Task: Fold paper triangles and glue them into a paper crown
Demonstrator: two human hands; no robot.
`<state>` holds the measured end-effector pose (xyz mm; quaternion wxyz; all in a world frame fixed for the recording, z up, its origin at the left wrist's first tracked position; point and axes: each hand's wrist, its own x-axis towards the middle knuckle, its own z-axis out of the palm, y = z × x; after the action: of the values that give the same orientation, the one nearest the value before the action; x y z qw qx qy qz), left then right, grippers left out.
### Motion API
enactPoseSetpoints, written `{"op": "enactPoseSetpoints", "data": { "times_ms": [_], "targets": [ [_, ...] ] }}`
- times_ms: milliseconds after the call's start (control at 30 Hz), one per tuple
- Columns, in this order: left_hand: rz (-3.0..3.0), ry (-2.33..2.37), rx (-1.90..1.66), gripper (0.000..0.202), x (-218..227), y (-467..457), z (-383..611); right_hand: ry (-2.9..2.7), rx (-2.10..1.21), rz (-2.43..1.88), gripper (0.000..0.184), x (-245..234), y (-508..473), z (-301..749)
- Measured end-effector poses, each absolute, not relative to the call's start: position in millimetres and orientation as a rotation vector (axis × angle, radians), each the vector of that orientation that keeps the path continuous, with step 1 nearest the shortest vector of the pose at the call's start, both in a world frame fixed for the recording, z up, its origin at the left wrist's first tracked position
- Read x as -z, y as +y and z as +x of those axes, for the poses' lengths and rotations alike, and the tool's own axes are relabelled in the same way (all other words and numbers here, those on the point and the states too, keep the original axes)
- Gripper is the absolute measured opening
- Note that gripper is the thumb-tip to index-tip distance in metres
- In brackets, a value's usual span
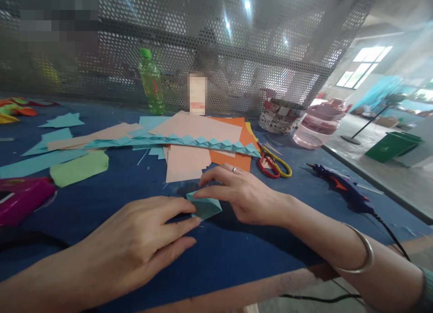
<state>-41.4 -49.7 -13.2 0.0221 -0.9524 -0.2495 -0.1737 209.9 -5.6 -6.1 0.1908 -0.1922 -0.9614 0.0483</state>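
Observation:
A small piece of folded teal paper (207,208) lies on the blue tabletop between my two hands. The fingertips of my left hand (142,234) press on its left edge; the fingers are stretched out and the thumb stands apart below. My right hand (237,193), with a ring, reaches over from the right, its index fingertip on the paper's upper edge and the other fingers extended beyond it. Behind them runs a long zigzag strip of folded teal paper (189,142) across stacked pink sheets (189,162) and orange sheets (233,160).
Scissors (274,166) with red and yellow handles lie right of the sheets. Farther right are a glue gun (341,186) with its cord, a pink water jug (320,126) and a round woven basket (280,117). A green bottle (151,85) stands behind; a magenta object (25,198) sits left.

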Motion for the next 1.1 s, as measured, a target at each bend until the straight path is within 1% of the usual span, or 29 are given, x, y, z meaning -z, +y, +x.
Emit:
{"op": "enactPoseSetpoints", "data": {
  "times_ms": [67,200,300,467,600,700,867,1100],
  "targets": [
    [-2.961,-0.754,0.554,0.029,11.9,-49.2,-40.9,-2.732,-0.163,-0.585,0.049,6.9,-4.5,209.6],
    [-2.959,-0.740,0.554,0.027,10.1,-47.8,-40.9,-2.693,-0.202,-0.582,0.027,7.1,-4.4,209.5],
    [-2.919,-0.773,0.588,0.027,11.8,-47.0,-42.1,-2.665,-0.236,-0.562,0.020,5.6,-4.2,209.9],
    [-2.818,-0.838,0.685,0.033,17.9,-45.9,-44.9,-2.572,-0.334,-0.564,0.016,5.0,-7.0,206.4],
    [-2.809,-0.866,0.701,0.036,19.3,-45.9,-45.4,-2.450,-0.433,-0.665,0.017,11.4,-11.9,201.1],
    [-2.864,-0.863,0.661,0.035,17.4,-45.9,-45.0,-2.425,-0.474,-0.715,0.019,15.5,-12.9,199.9],
    [-2.953,-0.805,0.505,0.030,13.8,-45.8,-44.4,-2.476,-0.514,-0.662,0.018,14.8,-9.6,202.5],
    [-2.955,-0.807,0.561,0.029,14.8,-45.8,-43.1,-2.521,-0.560,-0.633,0.020,11.7,-5.8,206.7]
  ]
}}
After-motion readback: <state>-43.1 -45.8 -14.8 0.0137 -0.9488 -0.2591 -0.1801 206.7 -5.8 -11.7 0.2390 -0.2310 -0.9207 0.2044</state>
